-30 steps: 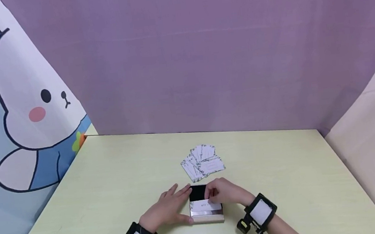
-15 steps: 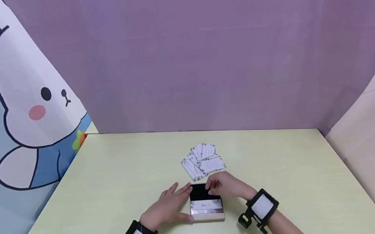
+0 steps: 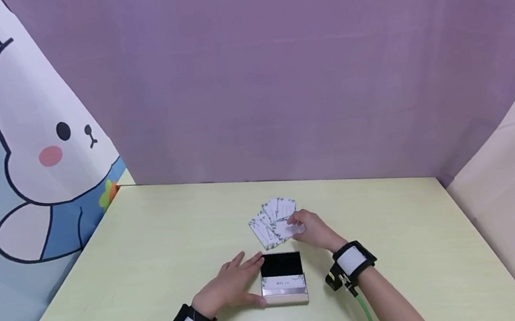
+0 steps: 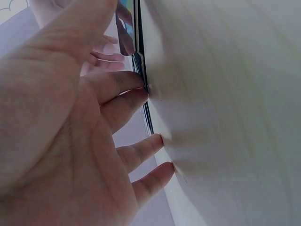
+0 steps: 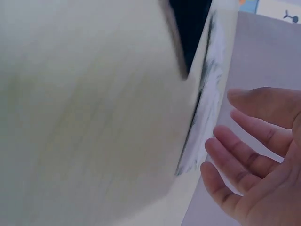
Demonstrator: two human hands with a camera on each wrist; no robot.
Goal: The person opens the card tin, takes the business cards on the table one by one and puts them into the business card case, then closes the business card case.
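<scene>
My right hand (image 3: 310, 228) has left the box (image 3: 283, 279) and now touches the cards (image 3: 275, 222), fingers loose, while my left hand (image 3: 231, 286) rests flat beside the box.

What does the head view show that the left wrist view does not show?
Only the head view shows the right hand touching the spread cards, the open card box whole, and the rabbit curtain. Only the left wrist view shows the palm side of the left hand, its fingertips against the box edge. Both show the left hand and the table.
</scene>
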